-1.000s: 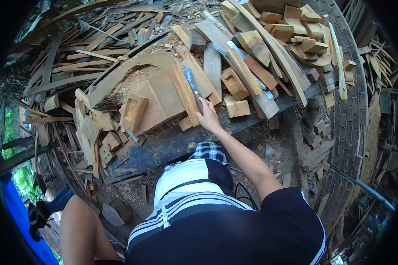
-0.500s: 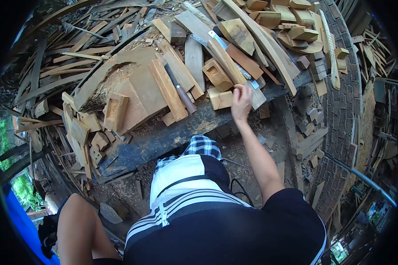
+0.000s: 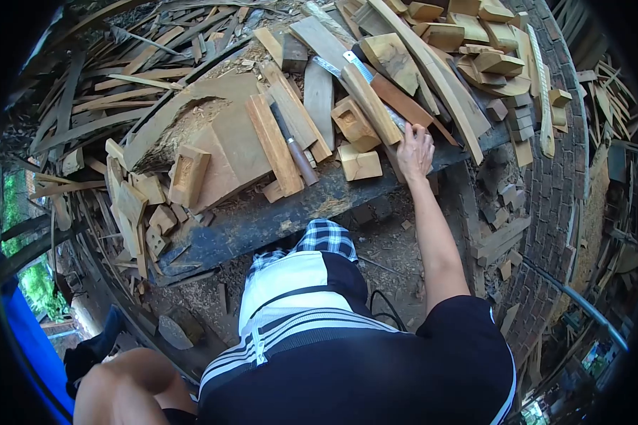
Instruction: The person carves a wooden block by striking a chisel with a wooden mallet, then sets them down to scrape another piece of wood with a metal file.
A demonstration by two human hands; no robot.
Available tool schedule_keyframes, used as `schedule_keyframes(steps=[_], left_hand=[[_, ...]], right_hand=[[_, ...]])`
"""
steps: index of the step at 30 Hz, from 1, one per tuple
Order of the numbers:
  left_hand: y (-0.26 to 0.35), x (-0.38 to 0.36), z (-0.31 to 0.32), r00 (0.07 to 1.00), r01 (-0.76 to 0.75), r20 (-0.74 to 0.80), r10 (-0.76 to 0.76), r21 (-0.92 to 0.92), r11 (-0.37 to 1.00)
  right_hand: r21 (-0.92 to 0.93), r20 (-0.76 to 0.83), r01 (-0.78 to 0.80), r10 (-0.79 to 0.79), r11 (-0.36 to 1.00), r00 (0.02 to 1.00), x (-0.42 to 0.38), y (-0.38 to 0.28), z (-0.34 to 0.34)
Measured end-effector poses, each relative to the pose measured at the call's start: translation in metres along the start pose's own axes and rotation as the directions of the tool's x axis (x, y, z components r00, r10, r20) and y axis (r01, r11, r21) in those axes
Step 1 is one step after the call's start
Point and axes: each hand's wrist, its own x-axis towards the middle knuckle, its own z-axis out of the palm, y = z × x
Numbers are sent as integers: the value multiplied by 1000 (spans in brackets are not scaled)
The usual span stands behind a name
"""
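Observation:
My right hand (image 3: pixel 415 152) is at the front edge of the dark workbench (image 3: pixel 241 241), its fingers bent and close together over the lower end of a metal strip (image 3: pixel 395 119). What they grip is hidden. Just left of the hand lies a long wooden bar (image 3: pixel 370 105); above it is a reddish-brown board (image 3: pixel 402 101). A hollowed wooden block (image 3: pixel 354 124) and a squared block (image 3: pixel 360 163) sit further left. A chisel with a brown handle (image 3: pixel 302 161) rests beside a long wooden piece (image 3: pixel 275 145). My left hand is out of view.
Scrap wood (image 3: pixel 120 106) is heaped at the left and back. Cut blocks (image 3: pixel 500 64) are stacked at the back right, beside a brick surface (image 3: pixel 563 142). Bare bent limbs (image 3: pixel 127 389) show at lower left; whose they are is unclear. A pipe (image 3: pixel 581 301) runs at right.
My right hand has moved right, off the squared block's corner and onto the end of the metal strip. The view has shifted slightly, and the bare limbs at lower left have changed position.

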Motion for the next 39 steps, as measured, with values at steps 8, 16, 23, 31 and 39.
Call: schedule_keyframes(steps=[8,16,23,31,39], left_hand=[[-7,-54,-13,978,104,-204,-52,250,963],[17,-53,-29,981,179,-24,-192,489,854],[28,-64,-53,958,191,72,-279,565,802],[31,-101,-87,885,257,164,-436,609,750],[31,-227,-124,565,741,-150,-811,525,419]], right_hand=[[-154,30,22,-17,988,999,24,4,-4],[190,365,12,-82,982,927,57,2,-34],[324,452,-12,-144,946,880,98,-6,0],[502,627,-371,-33,781,779,138,11,30],[717,643,-522,-148,462,751,117,-66,-67]])
